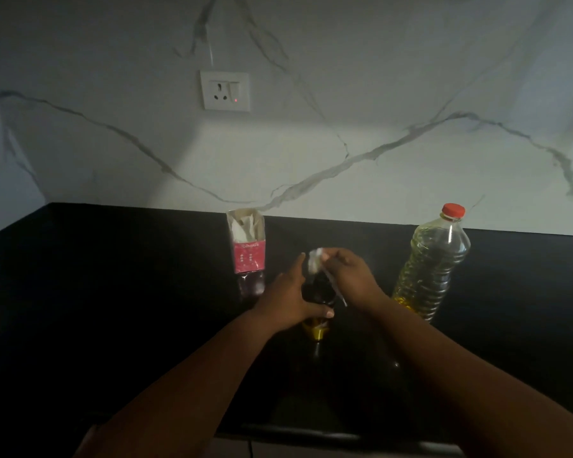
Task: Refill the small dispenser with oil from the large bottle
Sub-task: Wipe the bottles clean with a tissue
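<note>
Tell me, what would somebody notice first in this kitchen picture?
Probably the large oil bottle with its red cap, standing at the right on the black counter. In the middle, the left hand grips the small dispenser while the right hand pinches its pump top. A red light glows on the wall socket above.

Dispenser stands at centre of counter, between both hands; bottle to its right, carton behind-left, socket on wall behind.
</note>
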Action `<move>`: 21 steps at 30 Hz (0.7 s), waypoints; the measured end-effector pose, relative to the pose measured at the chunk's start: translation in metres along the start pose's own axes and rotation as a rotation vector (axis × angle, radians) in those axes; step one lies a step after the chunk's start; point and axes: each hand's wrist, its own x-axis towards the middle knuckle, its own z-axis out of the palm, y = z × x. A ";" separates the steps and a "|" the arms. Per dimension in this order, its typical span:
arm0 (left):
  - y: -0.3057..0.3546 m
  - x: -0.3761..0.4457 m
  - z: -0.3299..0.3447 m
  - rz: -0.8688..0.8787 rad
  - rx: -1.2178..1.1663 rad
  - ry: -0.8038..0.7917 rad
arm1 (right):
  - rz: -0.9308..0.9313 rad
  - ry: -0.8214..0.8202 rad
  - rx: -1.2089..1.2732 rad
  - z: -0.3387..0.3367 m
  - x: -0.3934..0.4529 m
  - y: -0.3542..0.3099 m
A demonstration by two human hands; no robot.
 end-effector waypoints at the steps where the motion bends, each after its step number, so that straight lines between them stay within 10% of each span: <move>1: 0.001 -0.001 -0.001 -0.003 -0.042 -0.006 | 0.001 -0.062 -0.006 0.000 0.000 -0.002; 13: 0.005 0.003 -0.006 -0.045 -0.056 -0.106 | -0.157 -0.296 -0.193 -0.030 -0.004 0.013; 21: 0.003 0.006 -0.012 -0.107 -0.066 -0.116 | -0.089 0.008 0.072 -0.042 0.002 0.049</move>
